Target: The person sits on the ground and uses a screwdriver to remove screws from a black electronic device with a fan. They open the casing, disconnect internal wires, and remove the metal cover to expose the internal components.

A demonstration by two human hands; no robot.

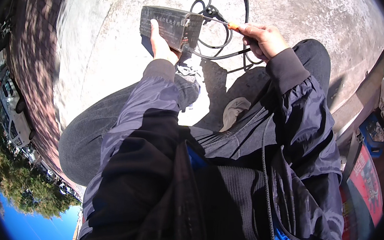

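My left hand (pixel 163 48) grips a dark, box-shaped battery charger (pixel 163 30) from below, the thumb lying up its printed side. Vent slots cover the charger's right end, and cables come from that end. In my right hand (pixel 266 41) is a screwdriver (pixel 234 27) with an orange handle. Its thin shaft points left and its tip reaches the upper part of the vented end. Whether the tip sits in a screw is too small to tell. Behind the shaft, a black cable (pixel 227 40) lies in loops on the ground, with a black plug (pixel 214 13) among them.
Pale, sunlit concrete (pixel 294 14) lies under the work, with brick paving (pixel 36 35) to the left. My bent legs (pixel 99 120) frame the space below my hands. A blue crate (pixel 372 132) and a red panel (pixel 366 178) stand at the right. Parked cars (pixel 14 114) are farther left.
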